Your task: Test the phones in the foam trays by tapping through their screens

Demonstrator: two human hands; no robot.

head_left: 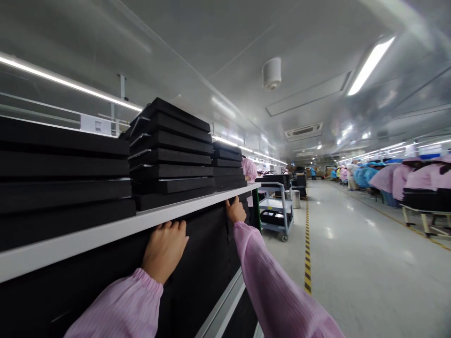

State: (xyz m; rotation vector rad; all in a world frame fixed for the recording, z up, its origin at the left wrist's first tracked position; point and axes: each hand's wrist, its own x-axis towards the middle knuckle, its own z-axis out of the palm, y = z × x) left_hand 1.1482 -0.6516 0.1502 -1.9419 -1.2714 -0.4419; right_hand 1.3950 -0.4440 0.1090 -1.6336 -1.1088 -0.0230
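My left hand [165, 251] is just under the white shelf edge [197, 204], its fingers curled over the top of a black foam-like block [197, 253] on the lower level. The fingertips are hidden behind it. Farther along the same shelf, my right hand [236, 210] grips the upper edge of the black material near its far end, fingers bent. Both arms wear pink striped sleeves. On the shelf above my hands, black foam trays stand in several stacks [172, 155], with thin sheets showing between some layers.
A grey-blue wheeled cart [276, 205] stands beyond the shelf end, with a person in pink [249, 170] beside it. Yellow-black floor tape [307, 244] borders the aisle [352, 234]. Along the right, several people in pink and blue [398, 176] sit near black trays [426, 199].
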